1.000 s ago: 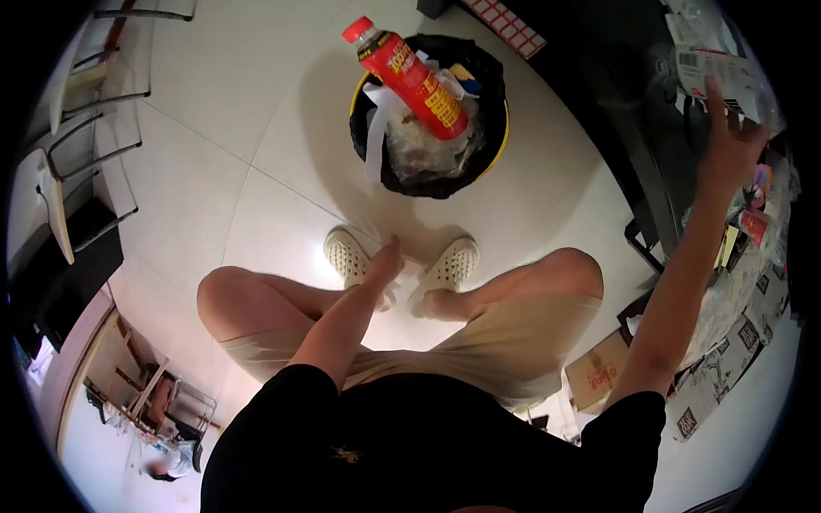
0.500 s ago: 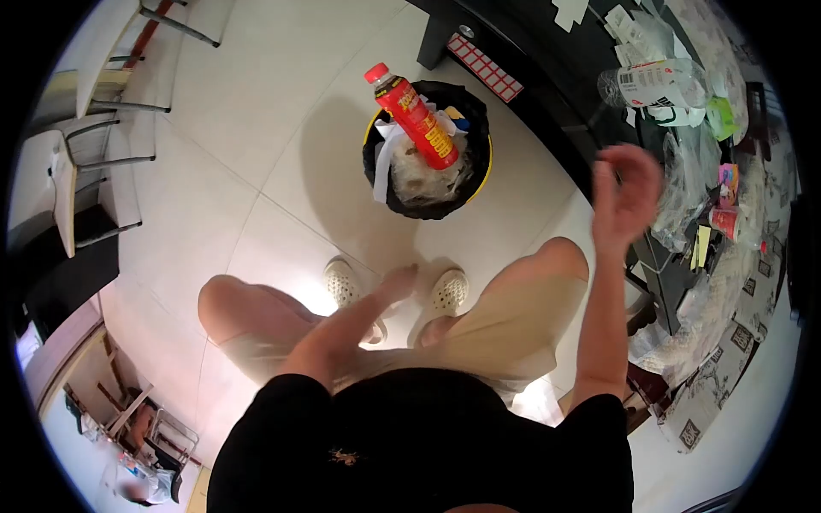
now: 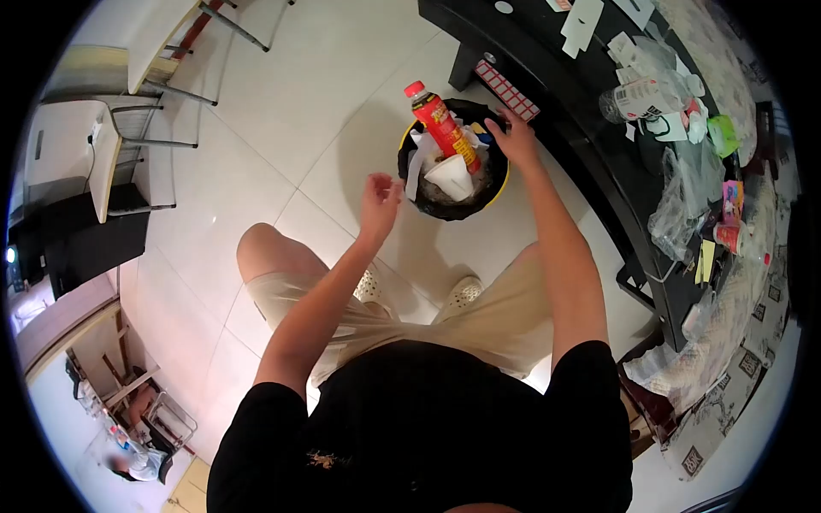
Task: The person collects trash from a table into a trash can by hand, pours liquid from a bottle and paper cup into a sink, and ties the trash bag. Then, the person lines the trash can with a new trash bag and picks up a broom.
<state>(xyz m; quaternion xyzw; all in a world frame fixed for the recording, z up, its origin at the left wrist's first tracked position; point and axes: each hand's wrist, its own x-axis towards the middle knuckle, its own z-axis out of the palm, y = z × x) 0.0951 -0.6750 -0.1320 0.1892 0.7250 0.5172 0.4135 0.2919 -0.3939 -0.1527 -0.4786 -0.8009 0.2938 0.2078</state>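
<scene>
A round trash bin (image 3: 503, 185) with a black liner and a yellow rim stands on the floor before my feet. A red drink bottle (image 3: 445, 130) with a red cap leans up out of it. Below the bottle lies a white paper cup (image 3: 451, 178), tilted among crumpled plastic and paper. To the left of the bin hovers my left hand (image 3: 380, 207), open and holding nothing. My right hand (image 3: 513, 141) is at the bin's upper right edge, fingers apart; whether it touches the liner I cannot tell.
On the right, a black table (image 3: 581, 120) bears a clear plastic bottle (image 3: 643, 100), plastic bags (image 3: 676, 218) and wrappers. White folding tables (image 3: 73, 154) with metal legs stand at left. A person (image 3: 137, 466) is visible far off at lower left.
A white paper cup now lies in the bin. My right hand has moved left from the table side to the bin, and my left hand has risen toward it.
</scene>
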